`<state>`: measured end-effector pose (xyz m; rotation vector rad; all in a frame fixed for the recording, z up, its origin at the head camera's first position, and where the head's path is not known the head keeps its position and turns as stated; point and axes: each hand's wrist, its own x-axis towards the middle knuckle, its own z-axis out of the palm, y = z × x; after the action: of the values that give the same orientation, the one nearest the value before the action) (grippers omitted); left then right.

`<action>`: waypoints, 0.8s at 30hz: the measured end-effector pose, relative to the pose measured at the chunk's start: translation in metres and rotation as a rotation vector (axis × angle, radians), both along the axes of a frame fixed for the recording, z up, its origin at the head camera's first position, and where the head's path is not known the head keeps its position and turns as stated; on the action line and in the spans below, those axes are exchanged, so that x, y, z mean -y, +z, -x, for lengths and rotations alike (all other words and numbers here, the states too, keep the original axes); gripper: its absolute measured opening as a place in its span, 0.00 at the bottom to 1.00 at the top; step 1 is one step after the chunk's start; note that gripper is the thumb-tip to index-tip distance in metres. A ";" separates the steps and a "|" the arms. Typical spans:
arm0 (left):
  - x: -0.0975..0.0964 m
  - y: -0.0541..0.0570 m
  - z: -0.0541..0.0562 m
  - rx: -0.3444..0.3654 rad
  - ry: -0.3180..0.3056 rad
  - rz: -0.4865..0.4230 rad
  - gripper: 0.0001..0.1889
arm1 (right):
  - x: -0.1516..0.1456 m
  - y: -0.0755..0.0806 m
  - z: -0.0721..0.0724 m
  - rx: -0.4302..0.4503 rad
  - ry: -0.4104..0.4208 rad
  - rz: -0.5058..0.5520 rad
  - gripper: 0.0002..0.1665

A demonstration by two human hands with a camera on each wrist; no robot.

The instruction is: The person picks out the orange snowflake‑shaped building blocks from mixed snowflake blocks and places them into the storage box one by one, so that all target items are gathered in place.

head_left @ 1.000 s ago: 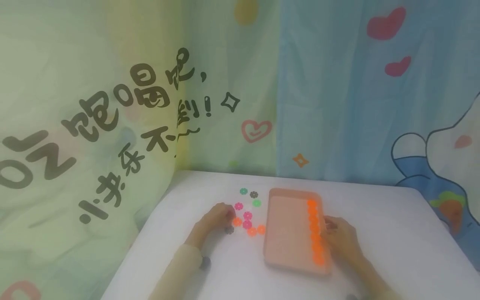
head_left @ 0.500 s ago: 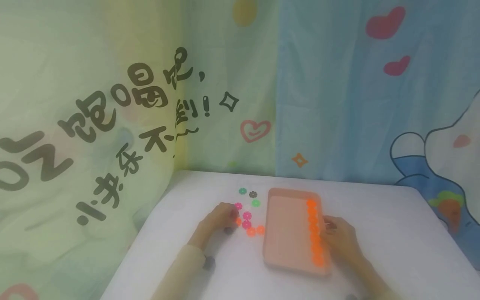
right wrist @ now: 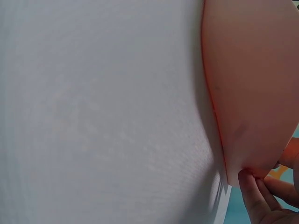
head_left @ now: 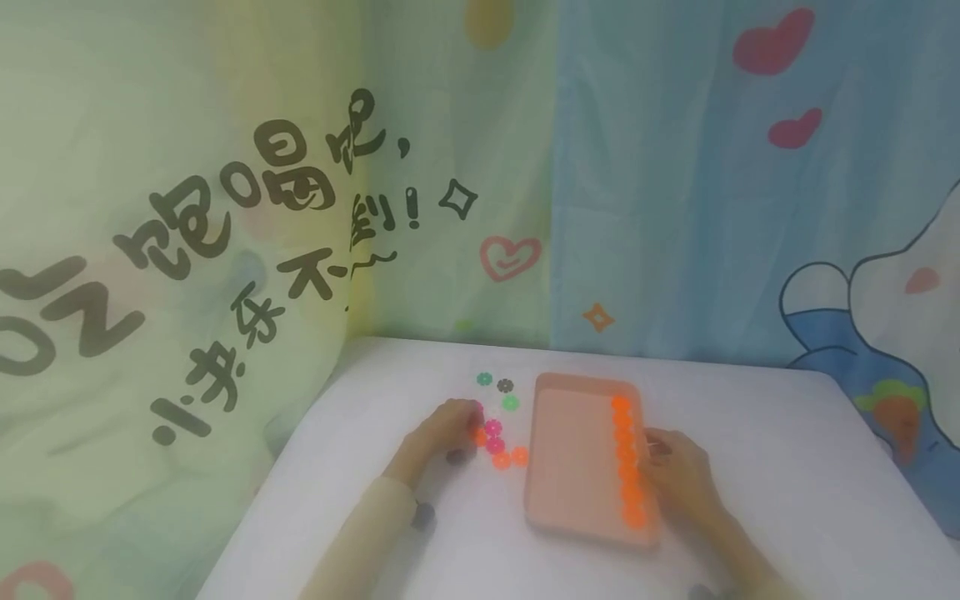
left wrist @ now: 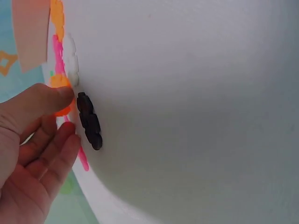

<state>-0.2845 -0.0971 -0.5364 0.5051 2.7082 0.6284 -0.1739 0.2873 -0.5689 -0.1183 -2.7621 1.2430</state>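
Observation:
My left hand [head_left: 448, 425] is low over the table, left of a loose cluster of flower-shaped plastic discs. In the left wrist view its thumb overlaps an orange flower disc [left wrist: 60, 81], which is tipped up and pinched against the fingertips just below. A dark flower disc [left wrist: 89, 120] lies beside the fingers. My right hand [head_left: 678, 471] grips the right rim of the pink tray [head_left: 581, 467], with the thumb on the outer wall in the right wrist view. A column of orange flower discs [head_left: 626, 458] lines the tray's right side.
Pink discs [head_left: 492, 427], more orange ones [head_left: 520, 456], a light green disc [head_left: 510, 403], a teal one [head_left: 484, 379] and a dark one [head_left: 506, 386] lie left of the tray. The white table [head_left: 405, 367] ends at printed curtains [head_left: 645, 167].
My left hand has shifted slightly right, covering most of a pink disc. The orange disc at its fingertips has moved a little toward the pink ones. The right hand keeps its hold.

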 end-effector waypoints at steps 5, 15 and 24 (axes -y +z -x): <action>0.000 0.001 -0.001 -0.011 -0.022 -0.044 0.18 | 0.002 0.004 -0.002 0.018 0.000 0.027 0.34; 0.006 0.001 -0.002 0.046 0.056 -0.291 0.12 | 0.001 0.007 -0.001 0.008 0.004 0.030 0.33; -0.001 -0.004 0.004 0.060 0.235 -0.504 0.08 | 0.005 0.011 -0.005 -0.009 0.007 0.032 0.33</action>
<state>-0.2888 -0.0957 -0.5402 0.2724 2.5599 1.3818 -0.1685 0.2826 -0.5577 -0.1054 -2.7384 1.2869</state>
